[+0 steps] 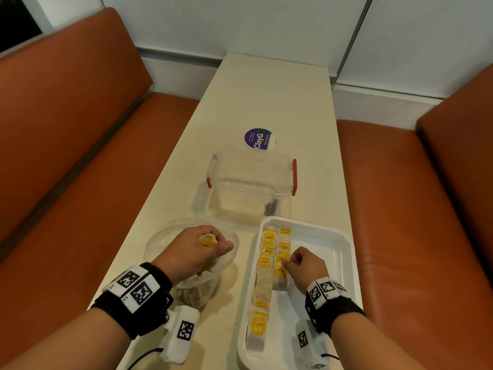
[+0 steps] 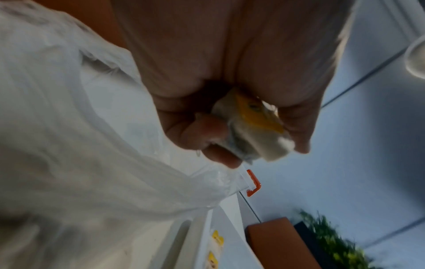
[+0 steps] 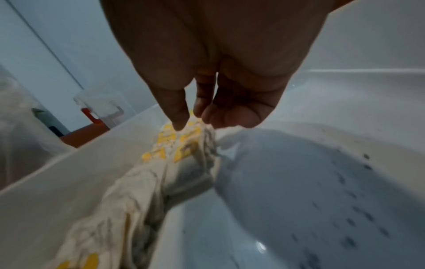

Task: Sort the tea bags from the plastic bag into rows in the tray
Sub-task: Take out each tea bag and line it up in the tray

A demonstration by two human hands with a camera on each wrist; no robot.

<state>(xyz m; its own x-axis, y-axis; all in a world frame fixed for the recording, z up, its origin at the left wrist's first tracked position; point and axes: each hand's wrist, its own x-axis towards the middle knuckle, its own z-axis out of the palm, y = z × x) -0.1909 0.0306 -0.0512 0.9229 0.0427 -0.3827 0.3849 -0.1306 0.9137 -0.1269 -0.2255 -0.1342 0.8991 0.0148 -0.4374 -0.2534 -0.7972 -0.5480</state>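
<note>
Over the clear plastic bag (image 1: 162, 240) (image 2: 92, 145), my left hand (image 1: 213, 241) (image 2: 260, 151) grips a small bunch of tea bags (image 1: 207, 241) (image 2: 250, 127) with a yellow tag. The white tray (image 1: 349, 252) (image 3: 322, 91) lies to the right of the bag. One long row of tea bags (image 1: 262, 287) runs along the tray's left wall, and a shorter second row (image 1: 284, 247) lies beside it. My right hand (image 1: 289, 263) (image 3: 190, 122) is inside the tray, fingers curled, pinching the top of a tea bag (image 3: 195, 145) near that second row's near end.
A clear lidless box (image 1: 250, 188) with red latches stands just behind the tray and bag. A purple round label (image 1: 257, 138) lies behind it. The narrow cream table (image 1: 266, 89) runs between two orange benches (image 1: 80, 156). The tray's right half (image 1: 320, 252) is bare.
</note>
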